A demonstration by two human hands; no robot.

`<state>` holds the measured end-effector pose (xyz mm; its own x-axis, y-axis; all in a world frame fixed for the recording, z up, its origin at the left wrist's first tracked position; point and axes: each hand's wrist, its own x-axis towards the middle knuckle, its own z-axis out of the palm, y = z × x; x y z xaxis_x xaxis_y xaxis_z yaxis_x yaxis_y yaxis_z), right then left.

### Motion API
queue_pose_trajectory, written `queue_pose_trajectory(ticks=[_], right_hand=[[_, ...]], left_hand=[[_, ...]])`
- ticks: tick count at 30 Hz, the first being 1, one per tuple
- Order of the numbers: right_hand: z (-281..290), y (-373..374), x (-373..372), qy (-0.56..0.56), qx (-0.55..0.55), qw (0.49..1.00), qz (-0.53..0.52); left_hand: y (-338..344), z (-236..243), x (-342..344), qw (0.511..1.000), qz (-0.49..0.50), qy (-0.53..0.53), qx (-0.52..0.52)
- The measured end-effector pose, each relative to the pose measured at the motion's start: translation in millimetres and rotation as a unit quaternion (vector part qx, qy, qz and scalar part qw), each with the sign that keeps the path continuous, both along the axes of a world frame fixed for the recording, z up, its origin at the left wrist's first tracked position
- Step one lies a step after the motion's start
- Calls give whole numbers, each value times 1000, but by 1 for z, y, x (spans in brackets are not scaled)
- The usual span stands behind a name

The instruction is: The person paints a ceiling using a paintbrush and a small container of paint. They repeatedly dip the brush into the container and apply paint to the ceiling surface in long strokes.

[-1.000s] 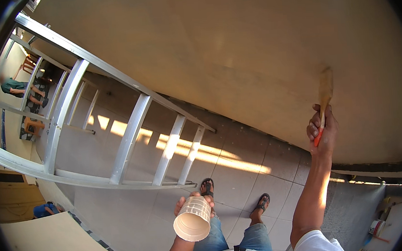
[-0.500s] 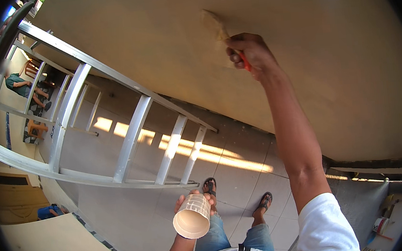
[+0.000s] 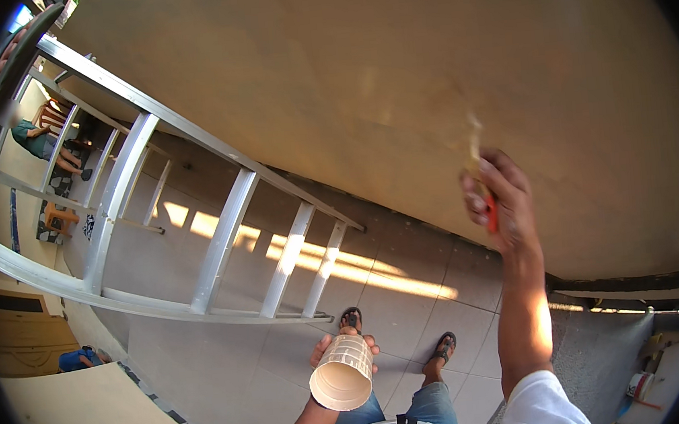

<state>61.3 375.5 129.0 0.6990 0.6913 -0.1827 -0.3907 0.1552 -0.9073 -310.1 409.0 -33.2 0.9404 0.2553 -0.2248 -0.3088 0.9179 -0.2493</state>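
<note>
My right hand (image 3: 501,194) is closed around the red handle of a paintbrush (image 3: 476,147), whose pale bristles point up toward the beige wall (image 3: 328,76). The bristles are smeared by motion, so I cannot tell whether they touch the wall. Low in the middle, my left hand (image 3: 323,349) wraps round a cream plastic cup (image 3: 342,373) streaked with paint. The cup's mouth tilts toward me, and its inner walls look pale; how much is inside cannot be made out.
A metal ladder (image 3: 225,238) stretches along the left, close to the wall. Grey floor tiles (image 3: 396,308) lie under my sandalled feet. Far left, a person (image 3: 47,141) sits near an orange stool (image 3: 60,218). A white bucket (image 3: 639,384) stands at the lower right.
My right hand has drawn the brush down and to the right, nearer to me. The cup in my left hand has shifted slightly right and down.
</note>
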Motion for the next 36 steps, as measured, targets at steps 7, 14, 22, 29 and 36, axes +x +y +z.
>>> queue_pose_trajectory(ticks=[7,14,22,29,36], right_hand=[[35,155,45,-30,42,998,21],[15,-56,53,28,137,981,-136],[44,85,-7,-24,48,998,36],[53,87,65,18,96,995,-10],[19,-139,57,-43,98,965,-240]], left_hand=[[14,6,-12,999,21,10,34],[11,3,-17,999,43,6,31],[5,5,-14,999,22,21,30],[0,9,-4,999,13,25,42],[-12,9,14,999,-13,22,35]])
